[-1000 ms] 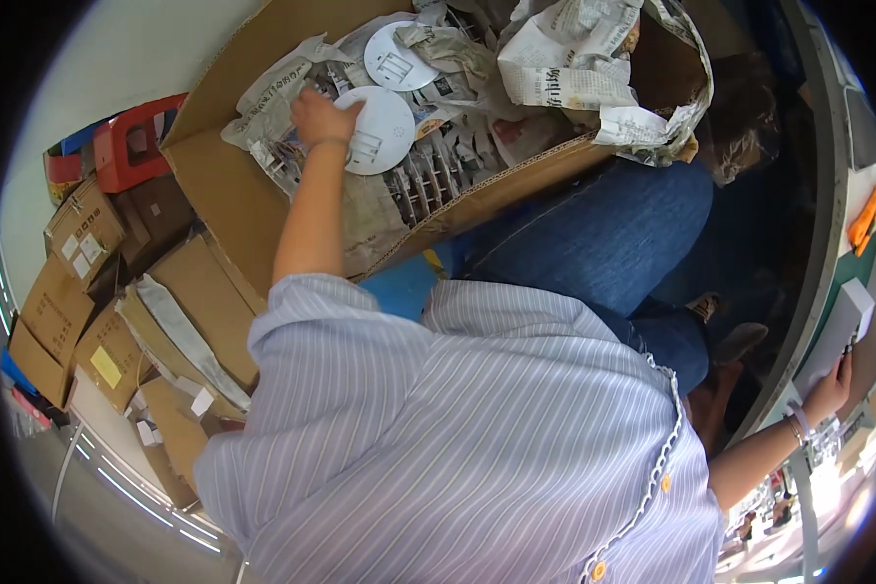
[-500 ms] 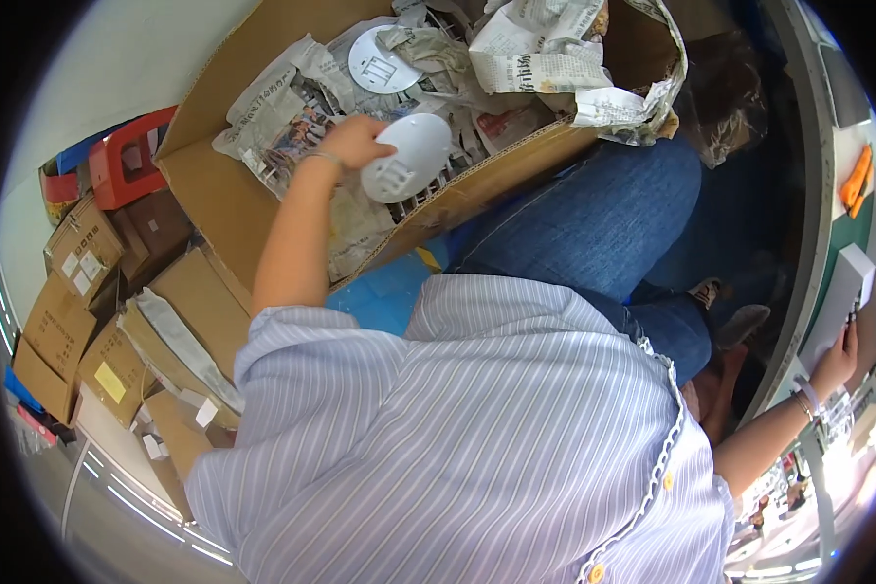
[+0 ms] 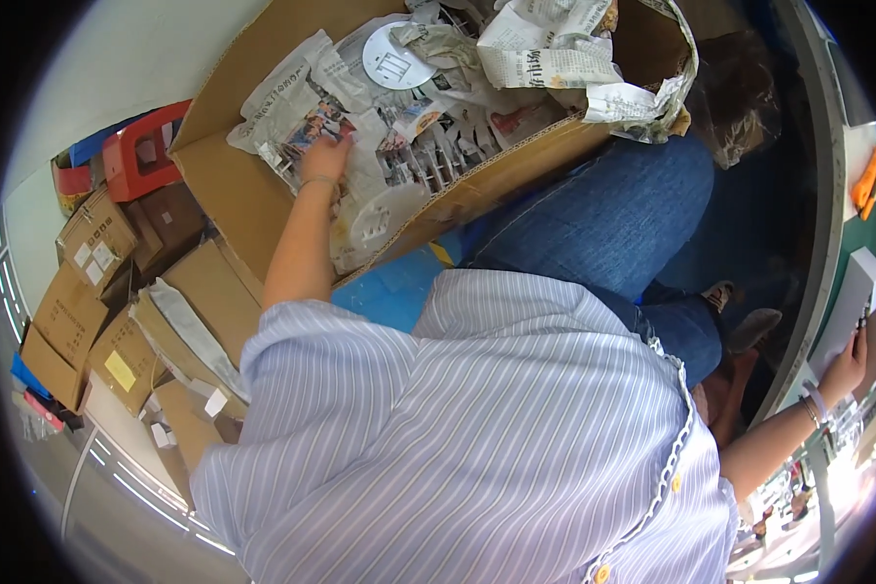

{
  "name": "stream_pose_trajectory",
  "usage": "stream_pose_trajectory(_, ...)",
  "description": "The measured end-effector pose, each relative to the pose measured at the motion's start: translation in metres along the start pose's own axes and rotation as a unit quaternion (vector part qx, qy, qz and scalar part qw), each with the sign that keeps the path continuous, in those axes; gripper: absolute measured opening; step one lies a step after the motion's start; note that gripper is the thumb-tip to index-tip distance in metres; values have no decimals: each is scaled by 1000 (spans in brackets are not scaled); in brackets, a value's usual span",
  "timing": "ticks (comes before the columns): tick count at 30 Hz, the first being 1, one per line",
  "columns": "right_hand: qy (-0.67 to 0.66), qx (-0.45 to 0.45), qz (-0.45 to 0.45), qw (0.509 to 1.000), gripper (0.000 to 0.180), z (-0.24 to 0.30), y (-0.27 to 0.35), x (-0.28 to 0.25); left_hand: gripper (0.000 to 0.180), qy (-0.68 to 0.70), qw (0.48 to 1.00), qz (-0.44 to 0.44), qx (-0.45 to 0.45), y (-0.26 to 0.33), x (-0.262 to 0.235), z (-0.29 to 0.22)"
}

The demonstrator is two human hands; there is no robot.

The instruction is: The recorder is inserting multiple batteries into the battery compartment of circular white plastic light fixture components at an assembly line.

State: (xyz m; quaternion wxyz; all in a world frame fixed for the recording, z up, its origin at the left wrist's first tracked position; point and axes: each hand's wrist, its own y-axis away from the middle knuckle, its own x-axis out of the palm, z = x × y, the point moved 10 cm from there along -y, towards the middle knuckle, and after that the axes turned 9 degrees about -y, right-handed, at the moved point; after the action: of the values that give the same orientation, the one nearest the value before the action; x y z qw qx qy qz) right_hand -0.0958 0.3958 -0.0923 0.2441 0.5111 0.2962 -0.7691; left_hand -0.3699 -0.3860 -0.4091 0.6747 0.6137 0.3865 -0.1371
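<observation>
My left hand (image 3: 327,158) is inside a large cardboard box (image 3: 219,180), its fingers closed at a crumpled newspaper sheet (image 3: 316,131). Just nearer to me, a white oval plate with slots (image 3: 372,226) lies by the box's near wall, looking pale as if under thin paper. Farther in rests a round white slotted plate (image 3: 397,56), partly covered by paper. Several thin plate edges (image 3: 438,161) stand in a row between paper layers. At the far right my right hand (image 3: 847,365) is closed around a small dark pen-like thing (image 3: 863,316), beside a white box (image 3: 858,282).
A red plastic stool (image 3: 131,175) and stacked cartons (image 3: 68,311) stand on the left. Newspaper (image 3: 545,58) hangs over the box's right end, near a clear plastic bag (image 3: 735,102). An orange cutter (image 3: 867,183) lies on the bench at right. My knee touches the box.
My left hand has let go of the white oval plate, which now lies by the near wall, and moved slightly left onto the newspaper. My right hand stays about where it was.
</observation>
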Motion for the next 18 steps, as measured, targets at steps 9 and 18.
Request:
stream_pose_trajectory(9, 64, -39, 8, 997, 32, 12, -2, 4, 87, -188, 968, -11, -169, -17, 33, 24)
stream_pose_trajectory(18, 61, -50, 3, 997, 31, 12, -3, 3, 27, -346, 936, -49, -35, -35, -42, 85)
